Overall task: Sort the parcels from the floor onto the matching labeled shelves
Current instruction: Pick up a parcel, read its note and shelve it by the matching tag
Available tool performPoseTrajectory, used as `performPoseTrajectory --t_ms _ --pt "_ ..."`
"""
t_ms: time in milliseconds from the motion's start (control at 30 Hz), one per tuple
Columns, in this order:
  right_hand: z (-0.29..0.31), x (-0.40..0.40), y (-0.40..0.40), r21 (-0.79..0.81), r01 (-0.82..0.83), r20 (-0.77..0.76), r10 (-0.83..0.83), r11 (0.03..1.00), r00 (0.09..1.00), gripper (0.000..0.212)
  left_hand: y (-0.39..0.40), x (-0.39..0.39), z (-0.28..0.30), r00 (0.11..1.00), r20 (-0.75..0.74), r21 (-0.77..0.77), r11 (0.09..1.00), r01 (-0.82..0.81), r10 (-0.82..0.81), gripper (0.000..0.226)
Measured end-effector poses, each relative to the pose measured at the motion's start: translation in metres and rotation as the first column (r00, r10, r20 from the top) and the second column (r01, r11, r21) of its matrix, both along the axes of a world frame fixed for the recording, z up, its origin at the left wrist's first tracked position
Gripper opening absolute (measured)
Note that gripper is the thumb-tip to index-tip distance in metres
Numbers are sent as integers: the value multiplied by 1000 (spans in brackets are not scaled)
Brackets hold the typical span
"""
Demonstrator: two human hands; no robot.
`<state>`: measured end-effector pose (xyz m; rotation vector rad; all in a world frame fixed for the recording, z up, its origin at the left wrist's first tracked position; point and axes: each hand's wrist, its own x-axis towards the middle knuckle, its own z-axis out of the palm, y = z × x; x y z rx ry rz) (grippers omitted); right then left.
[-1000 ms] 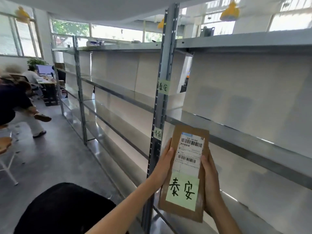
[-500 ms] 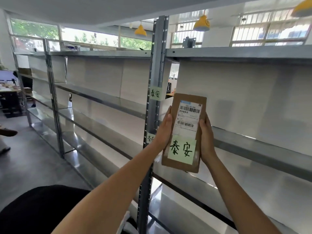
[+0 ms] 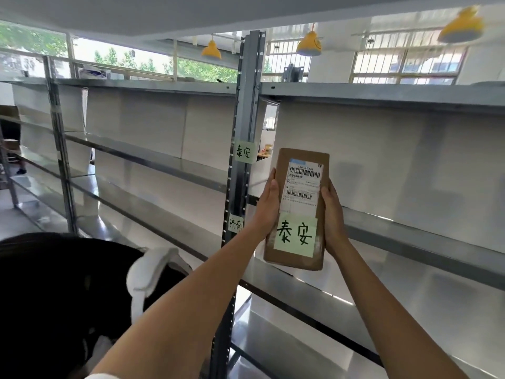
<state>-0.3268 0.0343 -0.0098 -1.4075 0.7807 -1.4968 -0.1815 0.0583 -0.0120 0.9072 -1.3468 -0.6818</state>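
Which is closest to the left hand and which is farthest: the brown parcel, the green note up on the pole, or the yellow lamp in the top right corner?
From the left hand, in the head view:
1. The brown parcel: the hand grips its left edge.
2. The green note: on the pole, above and a little left of the hand.
3. The yellow lamp: up at the ceiling, far right.

One parcel (image 3: 297, 209), two hands, two shelf labels, three yellow lamps.

Shelf (image 3: 410, 222) bay right of post (image 3: 244, 165): open, bare.
Post: stands just left of parcel (image 3: 297, 209).
Back panel (image 3: 382, 160): closes the rear.
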Motion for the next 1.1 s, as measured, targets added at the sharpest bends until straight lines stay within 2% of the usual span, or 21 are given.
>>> performPoseTrajectory --t_ms 67,200,333,467,567,633,767,867,967,1100 --pt "1 2 2 -3 -5 0 5 1000 1000 79 2 2 0 1000 6 -1 1000 16 -16 53" --pt "4 5 5 -6 -2 -8 2 1000 1000 49 4 6 0 999 40 -15 1000 25 -24 51" --pt "4 8 3 -42 -8 -14 8 999 1000 40 7 9 2 999 48 -29 999 21 -19 50" --pt "0 14 2 -56 7 -30 -9 998 1000 47 12 14 3 998 56 -11 1000 -1 2 50" --pt "-4 17 0 -34 -18 -23 17 999 1000 55 15 16 3 1000 25 1 1000 -7 7 59" --pt "-5 18 1 -29 -14 -26 14 999 1000 51 13 18 1 1000 23 13 1000 2 -2 64" --pt "-6 17 -1 -8 13 -12 -13 1000 1000 50 7 19 -2 999 31 27 1000 15 -16 58" --pt "-7 16 -7 8 50 -8 -50 999 999 49 -7 22 -12 997 68 82 996 -33 28 64" --pt "-5 15 -16 55 83 75 -87 995 993 50 -21 26 -17 996 93 166 986 -22 7 62" --pt "3 7 -37 135 117 245 -148 984 958 53 -13 29 -15 999 41 325 946 -9 -4 60"
